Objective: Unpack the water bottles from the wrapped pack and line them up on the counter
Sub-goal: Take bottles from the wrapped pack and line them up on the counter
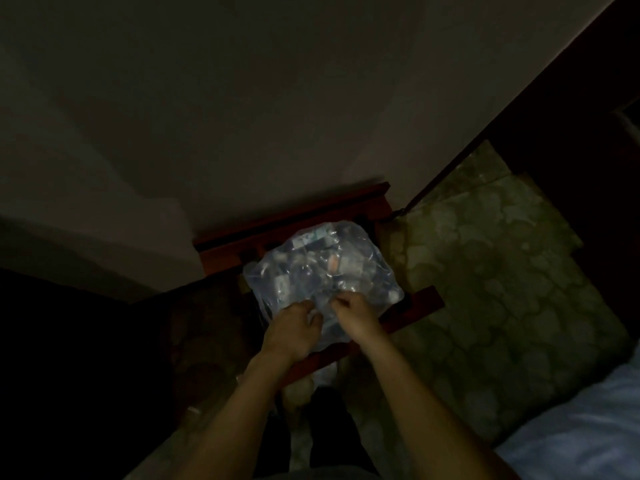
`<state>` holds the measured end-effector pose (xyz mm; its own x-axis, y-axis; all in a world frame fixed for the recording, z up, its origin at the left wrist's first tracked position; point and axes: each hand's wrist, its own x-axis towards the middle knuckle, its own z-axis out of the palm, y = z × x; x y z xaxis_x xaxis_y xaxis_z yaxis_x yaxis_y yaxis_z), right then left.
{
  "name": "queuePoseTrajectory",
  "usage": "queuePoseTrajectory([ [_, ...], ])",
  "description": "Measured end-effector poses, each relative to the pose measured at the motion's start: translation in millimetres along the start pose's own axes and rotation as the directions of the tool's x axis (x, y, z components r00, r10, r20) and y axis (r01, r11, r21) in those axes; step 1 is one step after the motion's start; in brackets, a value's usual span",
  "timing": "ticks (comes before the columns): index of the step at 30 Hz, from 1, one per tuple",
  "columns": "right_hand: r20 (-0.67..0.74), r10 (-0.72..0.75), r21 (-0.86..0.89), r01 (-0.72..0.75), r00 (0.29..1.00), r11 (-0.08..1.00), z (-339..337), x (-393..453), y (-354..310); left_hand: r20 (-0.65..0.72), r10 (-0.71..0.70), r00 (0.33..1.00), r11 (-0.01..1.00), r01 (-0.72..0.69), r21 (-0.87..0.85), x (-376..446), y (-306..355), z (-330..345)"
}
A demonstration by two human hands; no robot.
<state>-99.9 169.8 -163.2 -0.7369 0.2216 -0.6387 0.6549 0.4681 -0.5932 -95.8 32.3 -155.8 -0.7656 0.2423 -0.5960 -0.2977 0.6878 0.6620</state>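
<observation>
Dimly, frame centre: wrapped pack of water bottles (323, 271) on red wooden stand (412, 308) | left hand (294, 329) fingers curled, pinching wrap at near edge | right hand (353, 315) likewise pinching wrap | patterned floor (502, 271) right.

Wrapped pack (322, 271) fills most of the red wooden stand (408, 306), wall (242, 98) tight behind at 12 o'clock, bed (581, 420) at 4 o'clock, open floor (485, 271) at 3 o'clock, 9 o'clock side too dark to tell.
</observation>
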Motion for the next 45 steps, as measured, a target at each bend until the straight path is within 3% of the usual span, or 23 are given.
queuePoseTrajectory([
  [9, 0.106, 0.074, -0.155, -0.057, 0.992, 0.986, 25.7, 69.5, 30.8, -0.015, -0.189, 0.982, 0.977, 0.187, -0.105, 47.7, -17.0, 16.7],
  [17, 0.161, 0.165, -0.300, -0.111, 0.973, 0.947, 35.5, 103.0, 53.5, 0.007, -0.223, 0.975, 0.968, 0.222, -0.119, 72.9, -24.4, 33.2],
  [23, 0.192, 0.154, -0.452, -0.052, 0.969, 0.891, 40.2, 100.6, 71.0, -0.031, -0.205, 0.978, 0.976, 0.202, -0.084, 71.0, -30.7, 42.4],
  [27, 0.098, 0.187, -0.580, -0.096, 0.978, 0.809, 44.2, 107.6, 70.2, -0.026, -0.203, 0.979, 0.979, 0.202, -0.028, 68.7, -32.8, 45.7],
  [33, 0.090, 0.244, -0.620, -0.137, 0.966, 0.773, 57.5, 119.9, 54.9, -0.035, -0.206, 0.978, 0.977, 0.204, -0.063, 64.5, -35.7, 49.1],
  [39, 0.121, 0.196, -0.397, -0.134, 0.973, 0.908, 46.3, 116.9, 49.9, -0.022, -0.198, 0.980, 0.977, 0.196, -0.080, 65.9, -27.6, 46.2],
  [45, 0.115, 0.148, -0.399, -0.091, 0.982, 0.913, 15.1, 95.5, 34.7, -0.027, -0.215, 0.976, 0.963, 0.208, -0.170, 64.2, -9.7, 40.1],
])
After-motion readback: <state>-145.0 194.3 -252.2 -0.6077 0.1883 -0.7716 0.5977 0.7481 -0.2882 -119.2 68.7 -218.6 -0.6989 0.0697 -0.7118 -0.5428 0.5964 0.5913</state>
